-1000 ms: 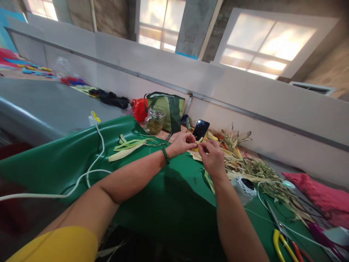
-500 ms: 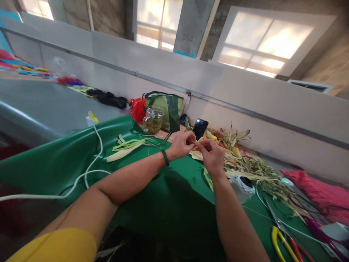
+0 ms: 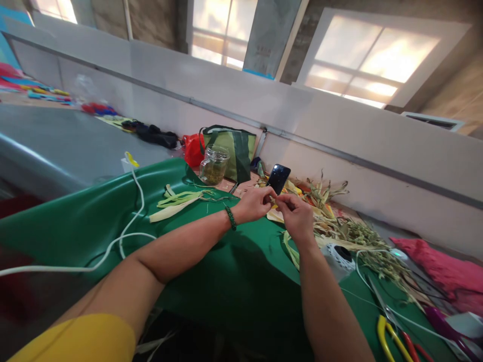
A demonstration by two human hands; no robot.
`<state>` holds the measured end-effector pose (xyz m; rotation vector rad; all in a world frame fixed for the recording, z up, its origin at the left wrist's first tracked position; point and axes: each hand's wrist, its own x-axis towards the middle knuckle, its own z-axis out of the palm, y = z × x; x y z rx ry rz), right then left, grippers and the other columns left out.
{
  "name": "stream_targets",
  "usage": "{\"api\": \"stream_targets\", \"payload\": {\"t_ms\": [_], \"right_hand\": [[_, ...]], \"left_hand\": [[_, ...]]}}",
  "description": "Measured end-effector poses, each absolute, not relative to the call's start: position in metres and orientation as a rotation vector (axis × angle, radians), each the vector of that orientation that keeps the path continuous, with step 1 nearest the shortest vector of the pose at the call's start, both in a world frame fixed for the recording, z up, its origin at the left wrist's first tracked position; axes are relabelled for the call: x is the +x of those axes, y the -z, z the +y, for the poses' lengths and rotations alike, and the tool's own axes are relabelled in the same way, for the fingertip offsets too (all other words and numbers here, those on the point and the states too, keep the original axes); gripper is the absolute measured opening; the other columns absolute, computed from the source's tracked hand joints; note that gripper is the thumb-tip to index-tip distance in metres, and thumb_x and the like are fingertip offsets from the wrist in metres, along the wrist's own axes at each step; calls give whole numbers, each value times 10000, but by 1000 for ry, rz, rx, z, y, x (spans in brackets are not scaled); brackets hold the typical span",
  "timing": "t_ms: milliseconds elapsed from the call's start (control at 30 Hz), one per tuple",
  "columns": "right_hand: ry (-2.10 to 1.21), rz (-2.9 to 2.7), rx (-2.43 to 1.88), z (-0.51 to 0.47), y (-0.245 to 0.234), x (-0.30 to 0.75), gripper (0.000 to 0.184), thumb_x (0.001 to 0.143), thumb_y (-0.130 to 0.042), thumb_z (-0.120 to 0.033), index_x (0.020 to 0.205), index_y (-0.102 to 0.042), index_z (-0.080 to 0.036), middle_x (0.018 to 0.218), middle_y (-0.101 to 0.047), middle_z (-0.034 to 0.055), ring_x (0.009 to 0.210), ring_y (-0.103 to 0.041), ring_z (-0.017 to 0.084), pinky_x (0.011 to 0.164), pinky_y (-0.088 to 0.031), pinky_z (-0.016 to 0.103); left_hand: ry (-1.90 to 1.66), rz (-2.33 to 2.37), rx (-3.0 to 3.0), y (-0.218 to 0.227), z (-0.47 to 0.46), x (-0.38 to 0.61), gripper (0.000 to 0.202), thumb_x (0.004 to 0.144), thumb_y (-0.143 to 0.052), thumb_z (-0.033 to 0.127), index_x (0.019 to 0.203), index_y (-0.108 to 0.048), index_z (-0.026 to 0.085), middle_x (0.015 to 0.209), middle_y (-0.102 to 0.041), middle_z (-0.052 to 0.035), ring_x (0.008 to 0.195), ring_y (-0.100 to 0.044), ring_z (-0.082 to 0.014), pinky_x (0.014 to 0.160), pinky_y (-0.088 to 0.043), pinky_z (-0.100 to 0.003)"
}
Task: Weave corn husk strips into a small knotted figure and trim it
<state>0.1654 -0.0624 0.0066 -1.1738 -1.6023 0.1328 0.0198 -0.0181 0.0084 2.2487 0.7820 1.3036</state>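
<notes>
The left hand (image 3: 255,204) and right hand (image 3: 298,217), fingertips close together, seemingly pinch a mostly hidden pale strip (image 3: 273,199) between them, likely for control. Dry husks (image 3: 329,225) lie handily beside the right; just beyond, a phone (image 3: 279,178) leans, perhaps for viewing.
</notes>
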Motion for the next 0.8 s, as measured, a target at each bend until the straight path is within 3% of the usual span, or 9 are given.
{"api": "stream_targets", "payload": {"t_ms": [200,333,433,633,733,800], "right_hand": [[0,-1509,-1117,-64,-5,157,168,753,-663,-363,756,-607,-205,699,-643,18,606,-623,169,572,-530,298],[121,-1578,-1069,-65,-6,159,104,805,-602,-304,781,-617,-204,761,-651,39,656,-632,173,597,-539,302],[212,-1621,-1065,-66,-6,160,115,844,-562,-290,835,-637,-204,785,-673,47,689,-647,181,649,-548,320],[332,-1826,-1099,-67,-7,160,207,902,-534,-330,888,-694,-201,802,-642,51,680,-627,170,648,-520,303],[408,-1872,-1111,-68,-9,162,235,918,-518,-323,831,-700,-202,817,-611,54,689,-593,165,612,-484,290],[479,-1857,-1082,-69,-11,162,223,914,-531,-316,833,-709,-208,849,-589,62,730,-573,174,627,-475,299]], "left_hand": [[-1342,796,2218,-8,-19,20,140,710,-609,97,833,-616,162,578,-564,36,574,-503,-110,597,-362,-234],[-1330,843,2193,-8,-19,18,381,701,-616,106,1080,-590,141,608,-587,40,590,-542,-120,596,-386,-233],[-1352,866,2291,-7,-21,18,587,724,-588,111,1298,-472,115,641,-616,27,639,-584,-145,684,-443,-262],[-1393,909,2591,0,-26,20,704,792,-471,129,1465,-266,140,895,-686,-76,856,-639,-214,824,-479,-345],[-1378,906,2595,0,-26,20,666,785,-466,141,1435,-324,116,893,-686,-92,858,-631,-222,802,-483,-343],[-1329,866,2569,-2,-25,20,539,757,-480,136,1295,-499,101,874,-684,-96,806,-620,-212,745,-479,-315]]}}
